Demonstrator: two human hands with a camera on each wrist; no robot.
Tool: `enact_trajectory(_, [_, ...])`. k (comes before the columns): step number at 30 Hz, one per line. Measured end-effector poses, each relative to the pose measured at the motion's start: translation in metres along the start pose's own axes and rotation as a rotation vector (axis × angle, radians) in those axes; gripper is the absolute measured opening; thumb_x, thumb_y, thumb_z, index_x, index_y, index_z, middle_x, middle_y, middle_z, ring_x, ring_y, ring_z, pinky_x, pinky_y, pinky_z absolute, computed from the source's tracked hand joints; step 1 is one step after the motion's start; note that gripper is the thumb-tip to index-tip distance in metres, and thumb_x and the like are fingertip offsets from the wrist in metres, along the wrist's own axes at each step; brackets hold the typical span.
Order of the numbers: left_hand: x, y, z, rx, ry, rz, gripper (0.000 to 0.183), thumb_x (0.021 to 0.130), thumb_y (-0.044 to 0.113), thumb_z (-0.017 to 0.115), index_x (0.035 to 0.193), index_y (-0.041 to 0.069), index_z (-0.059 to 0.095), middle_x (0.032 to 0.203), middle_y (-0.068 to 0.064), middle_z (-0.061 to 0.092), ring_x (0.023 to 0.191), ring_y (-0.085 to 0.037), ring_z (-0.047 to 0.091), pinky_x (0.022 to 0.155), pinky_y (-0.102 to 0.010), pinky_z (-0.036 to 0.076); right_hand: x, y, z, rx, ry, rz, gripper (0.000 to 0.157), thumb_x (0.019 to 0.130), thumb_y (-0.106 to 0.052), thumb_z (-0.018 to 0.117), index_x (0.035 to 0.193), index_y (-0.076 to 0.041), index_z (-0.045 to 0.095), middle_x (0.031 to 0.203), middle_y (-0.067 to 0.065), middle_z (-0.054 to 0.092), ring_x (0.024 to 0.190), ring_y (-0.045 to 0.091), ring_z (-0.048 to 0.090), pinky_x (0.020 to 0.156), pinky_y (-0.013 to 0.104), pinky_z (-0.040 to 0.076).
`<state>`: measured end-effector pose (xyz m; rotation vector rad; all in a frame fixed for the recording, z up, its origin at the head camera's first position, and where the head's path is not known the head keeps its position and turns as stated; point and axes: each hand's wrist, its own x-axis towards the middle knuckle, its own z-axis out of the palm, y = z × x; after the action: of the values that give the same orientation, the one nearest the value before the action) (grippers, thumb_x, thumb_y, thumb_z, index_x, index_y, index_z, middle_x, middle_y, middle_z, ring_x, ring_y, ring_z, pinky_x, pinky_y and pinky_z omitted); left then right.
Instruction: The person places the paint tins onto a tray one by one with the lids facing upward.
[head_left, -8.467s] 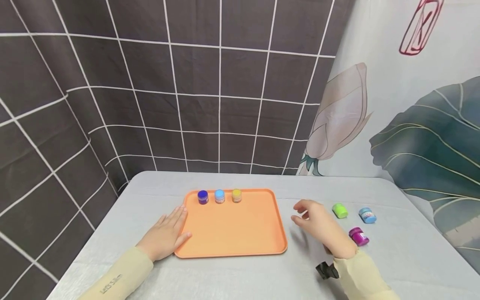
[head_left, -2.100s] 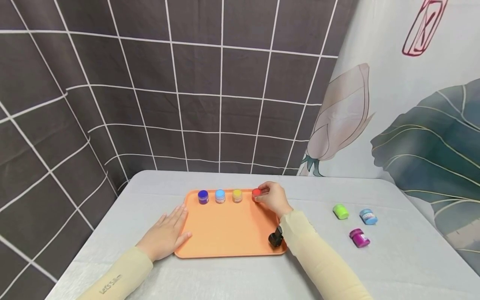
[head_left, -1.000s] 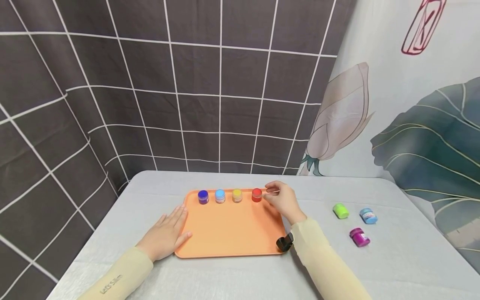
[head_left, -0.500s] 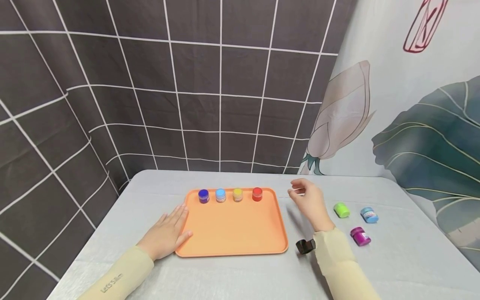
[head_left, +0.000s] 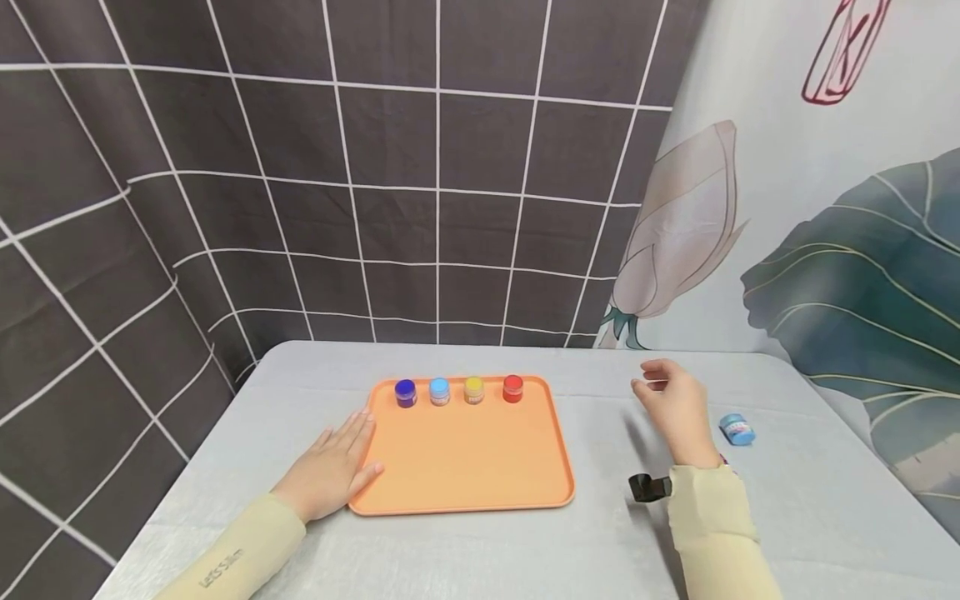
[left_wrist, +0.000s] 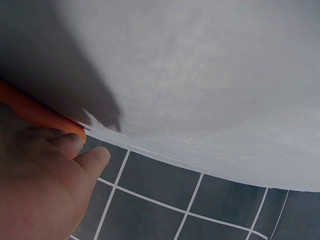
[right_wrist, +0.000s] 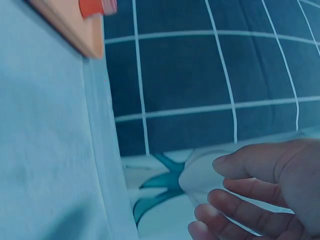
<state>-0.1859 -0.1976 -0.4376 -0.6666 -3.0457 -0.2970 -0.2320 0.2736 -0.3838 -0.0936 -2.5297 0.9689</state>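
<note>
My left hand (head_left: 330, 467) rests with straight fingers on the left edge of an orange tray (head_left: 465, 467). Along the tray's back stand a dark blue jar (head_left: 406, 393), a light blue jar (head_left: 439, 392), a yellow jar (head_left: 473, 390) and a red jar (head_left: 513, 388), all small. To the right of the tray, my right hand (head_left: 678, 412) hovers over the table, fingers loosely bent and holding nothing, as the right wrist view confirms. Another light blue jar (head_left: 737, 429) lies beyond it on its side. The green and magenta jars are hidden behind my right hand and wrist.
A pale cloth covers the table (head_left: 480, 554). Behind it hangs a dark curtain (head_left: 390, 208) with white grid lines, meeting a light floral curtain (head_left: 780, 192) at the right. A black wrist-worn device (head_left: 649, 488) juts from my right sleeve.
The red jar has joined the row on the tray, and my right hand has let go of it and moved right over the loose jars. My left hand stays put.
</note>
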Motion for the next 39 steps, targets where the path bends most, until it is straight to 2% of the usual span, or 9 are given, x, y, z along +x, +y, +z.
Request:
enact_trajectory(12, [0.000,-0.001,0.002,0.011,0.009,0.002,0.073,0.105,0.045,0.049,0.152,-0.009,0.036,0.160,-0.026,0.033,0.148,-0.042,0.030,0.117,-0.063,0.028,0.001,0.023,-0.015,-0.088,-0.062,0.184,0.040,0.095,-0.009,0.062,0.126,0.016,0.056,0.122,0.039,0.059,0.111,0.053,0.057,0.092,0.061,0.049])
enact_trajectory(22, [-0.001,0.001,0.000,-0.010,0.006,0.003,0.073,0.105,0.045,0.050,0.152,-0.009,0.036,0.160,-0.026,0.032,0.148,-0.042,0.030,0.117,-0.063,0.027,0.002,0.043,-0.018,-0.164,-0.149,0.260,0.046,0.094,-0.011,0.059,0.125,0.023,0.054,0.124,0.042,0.055,0.111,0.055,0.055,0.090,0.063,0.048])
enact_trajectory(31, [-0.002,-0.001,0.002,0.001,0.017,-0.001,0.073,0.105,0.044,0.049,0.152,-0.009,0.035,0.160,-0.026,0.031,0.148,-0.042,0.030,0.117,-0.063,0.028,0.003,0.046,-0.014,-0.186,-0.162,0.293,0.043,0.089,-0.002,0.055,0.121,0.025,0.055,0.123,0.045,0.055,0.109,0.057,0.057,0.091,0.063,0.049])
enact_trajectory(36, [-0.001,-0.001,0.002,-0.002,0.016,-0.005,0.073,0.105,0.044,0.050,0.152,-0.009,0.035,0.160,-0.026,0.031,0.149,-0.042,0.029,0.117,-0.063,0.027,0.002,0.048,-0.014,-0.204,-0.157,0.295,0.040,0.089,0.001,0.054,0.118,0.028,0.055,0.120,0.047,0.055,0.093,0.049,0.059,0.086,0.061,0.052])
enact_trajectory(39, [-0.001,-0.001,0.001,-0.008,0.008,-0.004,0.073,0.105,0.044,0.050,0.152,-0.010,0.035,0.160,-0.026,0.031,0.148,-0.043,0.029,0.117,-0.063,0.027,0.000,0.049,-0.014,-0.212,-0.143,0.290,0.033,0.087,0.001,0.054,0.106,0.027,0.059,0.104,0.044,0.061,0.077,0.040,0.056,0.072,0.053,0.053])
